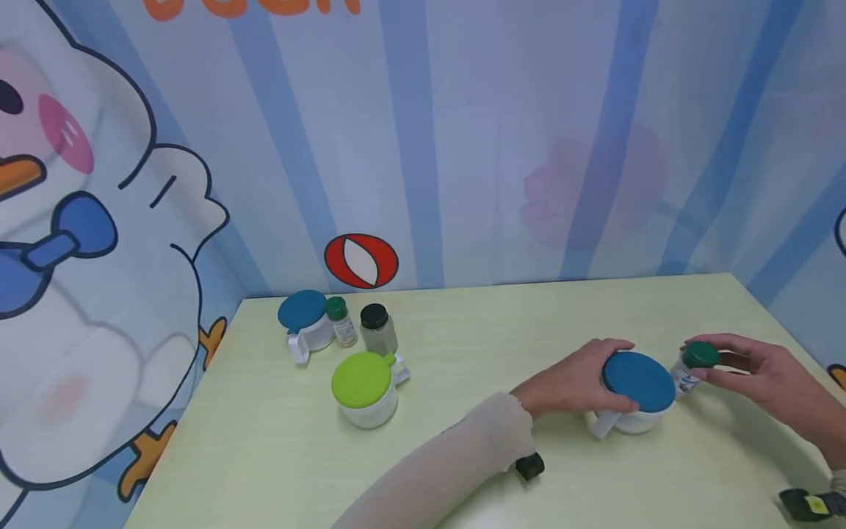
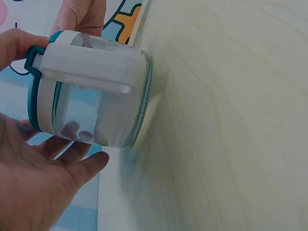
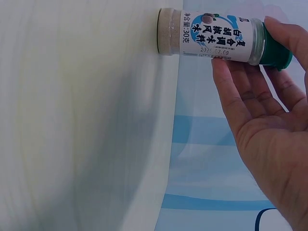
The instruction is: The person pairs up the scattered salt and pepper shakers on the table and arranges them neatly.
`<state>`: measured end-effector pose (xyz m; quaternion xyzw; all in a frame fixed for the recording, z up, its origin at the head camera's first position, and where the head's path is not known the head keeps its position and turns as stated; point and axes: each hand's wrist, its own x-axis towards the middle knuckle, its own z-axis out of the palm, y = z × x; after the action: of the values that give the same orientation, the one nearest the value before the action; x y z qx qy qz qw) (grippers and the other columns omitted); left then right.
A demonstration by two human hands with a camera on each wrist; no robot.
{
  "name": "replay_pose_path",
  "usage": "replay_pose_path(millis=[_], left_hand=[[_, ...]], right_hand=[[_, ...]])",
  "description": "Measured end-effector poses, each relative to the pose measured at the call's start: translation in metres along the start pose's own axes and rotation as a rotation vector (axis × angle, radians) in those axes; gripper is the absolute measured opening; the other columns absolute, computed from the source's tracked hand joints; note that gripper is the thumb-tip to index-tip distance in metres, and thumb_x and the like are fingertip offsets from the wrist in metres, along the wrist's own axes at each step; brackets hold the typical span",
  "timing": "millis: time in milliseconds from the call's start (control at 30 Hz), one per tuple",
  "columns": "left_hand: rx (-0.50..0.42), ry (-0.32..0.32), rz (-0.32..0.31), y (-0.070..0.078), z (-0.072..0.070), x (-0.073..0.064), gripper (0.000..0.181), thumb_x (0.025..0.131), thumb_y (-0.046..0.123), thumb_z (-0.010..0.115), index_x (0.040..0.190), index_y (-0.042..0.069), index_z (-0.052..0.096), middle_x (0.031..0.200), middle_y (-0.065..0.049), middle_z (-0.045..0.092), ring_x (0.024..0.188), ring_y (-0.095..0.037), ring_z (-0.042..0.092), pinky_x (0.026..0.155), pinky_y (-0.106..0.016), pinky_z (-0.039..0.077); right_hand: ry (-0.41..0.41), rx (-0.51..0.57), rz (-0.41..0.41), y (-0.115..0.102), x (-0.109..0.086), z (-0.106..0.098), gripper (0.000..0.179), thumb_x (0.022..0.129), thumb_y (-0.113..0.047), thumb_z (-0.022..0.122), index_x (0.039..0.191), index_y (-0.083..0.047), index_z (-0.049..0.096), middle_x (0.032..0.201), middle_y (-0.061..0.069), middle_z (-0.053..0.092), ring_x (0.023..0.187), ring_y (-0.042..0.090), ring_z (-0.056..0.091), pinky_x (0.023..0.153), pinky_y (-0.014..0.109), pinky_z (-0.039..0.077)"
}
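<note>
On the right side of the table, my left hand (image 1: 578,382) grips a clear seasoning jar (image 1: 639,382) with a blue lid and white handle, thumb and fingers on opposite sides. In the left wrist view the jar (image 2: 82,91) has its base at or close to the tabletop; contact is hard to tell. Just right of it, my right hand (image 1: 769,375) pinches a small spice bottle (image 1: 700,356) by its green cap. The right wrist view shows this bottle (image 3: 216,36) with a printed white label and pale powder at its bottom.
At the back left stand another blue-lidded jar (image 1: 304,316), a green-capped spice bottle (image 1: 341,323) and a black-capped bottle (image 1: 378,330). Nearer is a jar with a lime-green lid (image 1: 363,386). A printed cloth wall (image 1: 476,147) rises behind the pale table (image 1: 264,455).
</note>
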<state>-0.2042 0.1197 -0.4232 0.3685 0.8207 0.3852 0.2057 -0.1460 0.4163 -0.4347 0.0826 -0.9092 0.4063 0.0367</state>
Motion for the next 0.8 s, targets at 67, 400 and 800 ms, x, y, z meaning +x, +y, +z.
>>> replay_pose_path(millis=[67, 400, 800], left_hand=[[0.007, 0.001, -0.007, 0.0000, 0.0004, 0.0005, 0.080, 0.086, 0.036, 0.078, 0.155, 0.030, 0.037, 0.142, 0.011, 0.046, 0.125, -0.001, 0.047, 0.096, -0.020, 0.048], [-0.114, -0.004, -0.035, -0.0047, 0.0029, -0.0004, 0.077, 0.086, 0.041, 0.080, 0.152, 0.037, 0.040, 0.146, 0.019, 0.044, 0.127, -0.002, 0.047, 0.096, -0.024, 0.050], [-0.011, 0.008, -0.078, -0.0025, 0.0054, -0.0003, 0.082, 0.084, 0.045, 0.081, 0.152, 0.034, 0.037, 0.147, 0.018, 0.044, 0.131, -0.004, 0.043, 0.099, -0.026, 0.049]], right_hand=[[-0.001, 0.001, -0.004, -0.0003, -0.0005, 0.0002, 0.043, 0.099, -0.018, 0.068, 0.137, -0.005, 0.055, 0.117, -0.034, 0.053, 0.101, -0.019, 0.054, 0.072, 0.026, 0.059], [-0.006, 0.004, -0.024, -0.0022, -0.0002, 0.0001, 0.042, 0.099, -0.016, 0.067, 0.138, -0.004, 0.056, 0.119, -0.034, 0.053, 0.102, -0.020, 0.054, 0.074, 0.027, 0.060], [-0.009, -0.029, 0.011, -0.0036, -0.0002, 0.0017, 0.047, 0.099, -0.026, 0.068, 0.140, -0.007, 0.055, 0.122, -0.031, 0.051, 0.101, -0.020, 0.053, 0.077, 0.028, 0.060]])
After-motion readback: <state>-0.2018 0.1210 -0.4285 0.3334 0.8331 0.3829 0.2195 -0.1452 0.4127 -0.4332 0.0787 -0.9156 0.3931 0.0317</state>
